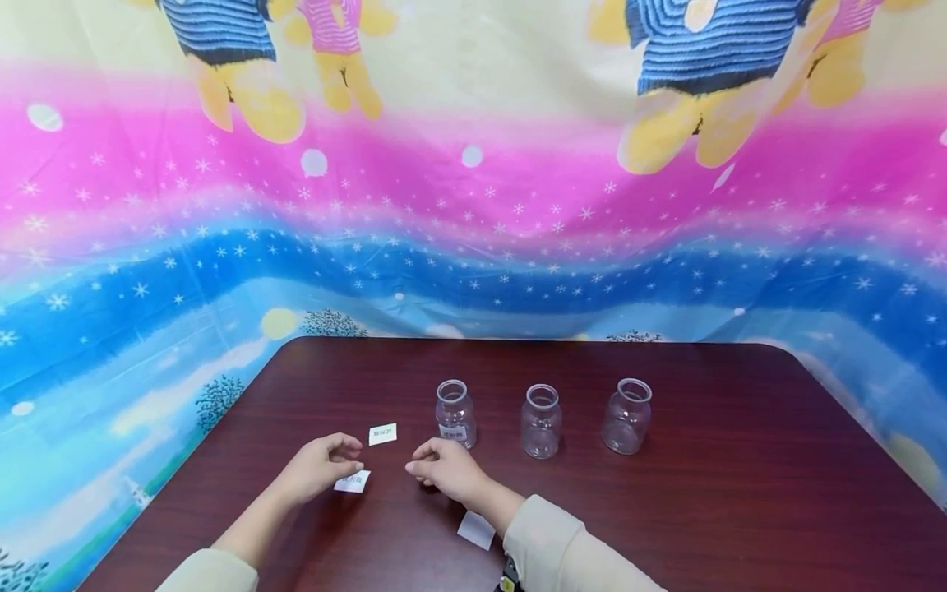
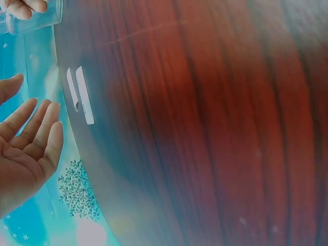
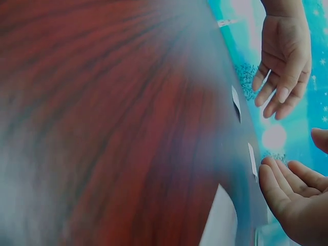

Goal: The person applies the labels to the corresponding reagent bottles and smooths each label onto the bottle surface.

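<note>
From the head view I record three glass jars standing upright and open-mouthed on the table (image 1: 703, 510): the left jar (image 1: 455, 409) bears a printed label (image 1: 453, 432) low on its wall, while the middle jar (image 1: 542, 423) and the right jar (image 1: 627, 418) show clear glass. The near tag (image 1: 353, 482) lies by the left hand (image 1: 323, 464), the far tag (image 1: 382, 434) beyond it, and a blank slip (image 1: 476, 530) beside the right forearm (image 1: 503, 503). The left wrist view shows me the left hand's fingers lightly bent, thumb apart, pinching nothing. In the right wrist view, the right hand (image 3: 300, 197) has fingers close together, loosely bent, thumb well apart.
</note>
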`<state>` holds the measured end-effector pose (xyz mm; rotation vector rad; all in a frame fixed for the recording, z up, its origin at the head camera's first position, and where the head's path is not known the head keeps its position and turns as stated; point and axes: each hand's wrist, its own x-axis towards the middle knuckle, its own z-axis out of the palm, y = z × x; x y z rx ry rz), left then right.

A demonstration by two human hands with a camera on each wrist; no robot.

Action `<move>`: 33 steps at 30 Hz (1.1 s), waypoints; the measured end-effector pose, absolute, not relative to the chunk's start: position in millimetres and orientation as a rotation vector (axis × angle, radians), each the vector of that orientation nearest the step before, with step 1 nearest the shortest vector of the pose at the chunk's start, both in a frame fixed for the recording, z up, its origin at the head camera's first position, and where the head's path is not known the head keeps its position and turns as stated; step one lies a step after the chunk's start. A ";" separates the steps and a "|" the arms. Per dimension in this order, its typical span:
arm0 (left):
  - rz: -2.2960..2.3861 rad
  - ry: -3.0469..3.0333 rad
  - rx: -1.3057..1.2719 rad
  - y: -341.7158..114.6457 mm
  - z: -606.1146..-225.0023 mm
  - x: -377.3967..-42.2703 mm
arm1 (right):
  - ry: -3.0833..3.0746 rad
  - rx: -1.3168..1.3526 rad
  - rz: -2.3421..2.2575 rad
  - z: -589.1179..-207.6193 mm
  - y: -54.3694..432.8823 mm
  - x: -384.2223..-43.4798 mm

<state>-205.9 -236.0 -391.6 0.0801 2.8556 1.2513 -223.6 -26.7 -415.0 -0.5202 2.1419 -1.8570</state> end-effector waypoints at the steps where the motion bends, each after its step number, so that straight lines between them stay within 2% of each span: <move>1: 1.244 2.861 0.070 -236.7 -391.9 -205.2 | 2.119 -0.517 -1.871 -414.8 -29.1 -222.6; 20: 1.137 2.909 -0.076 -255.1 -396.3 -198.0 | 1.971 -0.367 -1.940 -417.2 -63.7 -213.7; 33: 1.438 2.692 -0.253 -259.8 -406.3 -198.0 | 1.920 -0.268 -1.955 -423.6 -81.4 -212.0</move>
